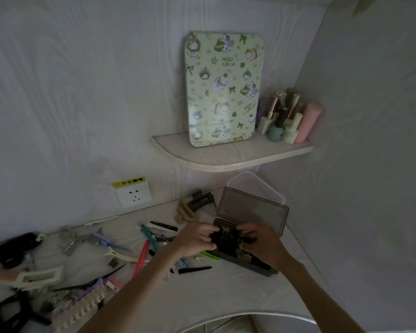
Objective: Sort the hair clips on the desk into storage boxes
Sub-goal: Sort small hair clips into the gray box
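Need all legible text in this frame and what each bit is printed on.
"HELLO CUTE CAT": printed on the green patterned board standing on the corner shelf, clearest near its top; smaller repeats lower down are blurred.
"小心触电": on the yellow warning sticker above the wall socket.
Bottles on the shelf: any labels too small to read.
Dark storage box and the clips: no readable text.
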A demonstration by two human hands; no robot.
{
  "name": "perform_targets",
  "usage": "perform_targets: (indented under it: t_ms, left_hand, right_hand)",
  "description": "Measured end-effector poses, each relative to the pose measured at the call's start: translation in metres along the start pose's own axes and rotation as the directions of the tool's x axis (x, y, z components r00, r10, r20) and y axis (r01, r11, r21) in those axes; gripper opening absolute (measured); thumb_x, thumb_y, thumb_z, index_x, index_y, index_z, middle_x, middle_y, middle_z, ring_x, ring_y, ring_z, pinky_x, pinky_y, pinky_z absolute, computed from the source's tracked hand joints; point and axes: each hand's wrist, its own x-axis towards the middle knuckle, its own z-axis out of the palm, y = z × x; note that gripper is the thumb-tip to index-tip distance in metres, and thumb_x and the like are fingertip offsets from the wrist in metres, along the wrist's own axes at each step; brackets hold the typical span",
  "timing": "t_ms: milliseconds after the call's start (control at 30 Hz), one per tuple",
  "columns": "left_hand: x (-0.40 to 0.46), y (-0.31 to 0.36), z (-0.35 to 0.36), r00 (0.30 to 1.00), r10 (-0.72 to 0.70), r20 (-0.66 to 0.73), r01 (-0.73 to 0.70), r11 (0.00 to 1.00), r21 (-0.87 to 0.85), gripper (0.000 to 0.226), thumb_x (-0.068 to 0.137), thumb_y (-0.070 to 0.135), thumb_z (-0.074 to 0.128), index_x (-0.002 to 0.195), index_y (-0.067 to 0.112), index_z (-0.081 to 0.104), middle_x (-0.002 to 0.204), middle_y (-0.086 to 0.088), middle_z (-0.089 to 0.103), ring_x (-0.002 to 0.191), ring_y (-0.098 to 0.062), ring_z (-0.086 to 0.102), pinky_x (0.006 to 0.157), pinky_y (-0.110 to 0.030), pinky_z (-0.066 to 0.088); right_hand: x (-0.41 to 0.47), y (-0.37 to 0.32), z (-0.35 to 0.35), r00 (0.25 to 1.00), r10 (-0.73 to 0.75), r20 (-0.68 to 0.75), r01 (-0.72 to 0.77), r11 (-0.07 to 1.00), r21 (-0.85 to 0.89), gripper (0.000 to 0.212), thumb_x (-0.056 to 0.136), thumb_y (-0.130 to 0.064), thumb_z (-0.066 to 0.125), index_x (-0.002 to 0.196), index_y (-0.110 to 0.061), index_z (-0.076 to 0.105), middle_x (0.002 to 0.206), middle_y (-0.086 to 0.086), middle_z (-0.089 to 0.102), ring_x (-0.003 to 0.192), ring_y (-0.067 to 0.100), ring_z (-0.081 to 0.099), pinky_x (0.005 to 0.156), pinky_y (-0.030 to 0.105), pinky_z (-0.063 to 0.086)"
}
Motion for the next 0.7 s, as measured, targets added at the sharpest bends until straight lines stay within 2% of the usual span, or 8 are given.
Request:
perform_targets:
  t_ms: [133, 233, 300, 367, 433, 500, 600, 700]
  left_hand:
    - [-0.016, -0.013, -0.021, 0.996, 0.020, -0.089, -0.016, 0.999, 0.037, 0.040, 0.085, 0.017, 0.065, 0.124, 0.023, 0.058, 0.128, 0.002, 0.059, 0.109, -0.011, 0.062, 0.098, -0.029, 0.049]
    - [-0.042, -0.037, -0.047, 0.982, -0.011, -0.187, 0.025, 0.997, 0.071, 0.030, 0.089, 0.018, 0.060, 0.119, 0.021, 0.062, 0.121, 0.001, 0.065, 0.107, -0.009, 0.062, 0.096, -0.025, 0.048]
    - [-0.069, -0.062, -0.062, 0.949, -0.080, -0.305, 0.105, 0.992, 0.064, 0.026, 0.089, 0.016, 0.059, 0.115, 0.019, 0.065, 0.115, 0.002, 0.067, 0.102, -0.010, 0.064, 0.093, -0.027, 0.051]
    - [-0.094, -0.088, -0.069, 0.900, -0.165, -0.404, 0.203, 0.978, 0.053, 0.024, 0.088, 0.014, 0.059, 0.111, 0.019, 0.066, 0.112, 0.003, 0.068, 0.099, -0.009, 0.065, 0.091, -0.028, 0.052]
    - [-0.121, -0.115, -0.070, 0.865, -0.222, -0.451, 0.313, 0.939, 0.139, 0.025, 0.086, 0.017, 0.059, 0.110, 0.024, 0.065, 0.114, 0.008, 0.067, 0.102, -0.007, 0.063, 0.090, -0.026, 0.051]
    - [-0.137, -0.132, -0.066, 0.868, -0.223, -0.444, 0.354, 0.905, 0.237, 0.029, 0.085, 0.019, 0.059, 0.113, 0.025, 0.064, 0.117, 0.009, 0.065, 0.105, -0.008, 0.061, 0.089, -0.023, 0.048]
    - [-0.155, -0.150, -0.060, 0.850, -0.216, -0.480, 0.374, 0.889, 0.263, 0.033, 0.083, 0.016, 0.062, 0.115, 0.024, 0.062, 0.117, 0.007, 0.062, 0.107, -0.011, 0.057, 0.085, -0.018, 0.041]
    - [-0.165, -0.161, -0.052, 0.776, -0.211, -0.595, 0.365, 0.919, 0.151, 0.039, 0.079, 0.007, 0.066, 0.115, 0.022, 0.062, 0.116, 0.005, 0.061, 0.106, -0.013, 0.059, 0.091, -0.026, 0.048]
  right_hand:
    - [0.016, -0.023, 0.014, 0.999, -0.041, 0.032, 0.045, 0.991, -0.123, 0.032, 0.080, -0.017, 0.069, 0.111, -0.022, 0.064, 0.106, -0.004, 0.065, 0.098, 0.011, 0.060, 0.081, 0.019, 0.047]
    - [0.027, -0.045, 0.037, 0.994, -0.100, 0.052, 0.106, 0.985, -0.133, 0.023, 0.081, -0.011, 0.067, 0.103, -0.015, 0.067, 0.093, -0.004, 0.065, 0.082, 0.009, 0.058, 0.074, 0.019, 0.047]
    - [0.035, -0.064, 0.063, 0.980, -0.186, 0.077, 0.190, 0.980, -0.062, 0.014, 0.081, 0.004, 0.061, 0.089, -0.006, 0.067, 0.080, -0.005, 0.065, 0.073, 0.011, 0.058, 0.073, 0.019, 0.048]
    - [0.042, -0.074, 0.093, 0.963, -0.238, 0.130, 0.249, 0.966, -0.075, 0.014, 0.083, 0.007, 0.055, 0.084, 0.001, 0.067, 0.085, 0.008, 0.069, 0.079, 0.023, 0.062, 0.076, 0.027, 0.051]
    - [0.040, -0.088, 0.119, 0.955, -0.185, 0.230, 0.230, 0.955, -0.187, 0.014, 0.089, -0.007, 0.051, 0.089, -0.005, 0.065, 0.096, 0.011, 0.066, 0.090, 0.025, 0.062, 0.074, 0.027, 0.045]
    - [0.036, -0.089, 0.133, 0.960, -0.145, 0.240, 0.202, 0.952, -0.231, 0.010, 0.089, -0.018, 0.053, 0.095, -0.015, 0.060, 0.102, 0.008, 0.062, 0.097, 0.023, 0.060, 0.072, 0.022, 0.039]
    - [0.027, -0.101, 0.158, 0.946, -0.258, 0.196, 0.295, 0.937, -0.187, 0.033, 0.087, -0.024, 0.059, 0.118, -0.017, 0.053, 0.114, 0.003, 0.054, 0.107, 0.019, 0.054, 0.080, 0.025, 0.043]
    - [0.019, -0.110, 0.182, 0.855, -0.456, 0.246, 0.505, 0.840, -0.199, 0.049, 0.082, -0.031, 0.064, 0.127, -0.018, 0.049, 0.125, 0.003, 0.054, 0.117, 0.020, 0.051, 0.096, 0.033, 0.046]
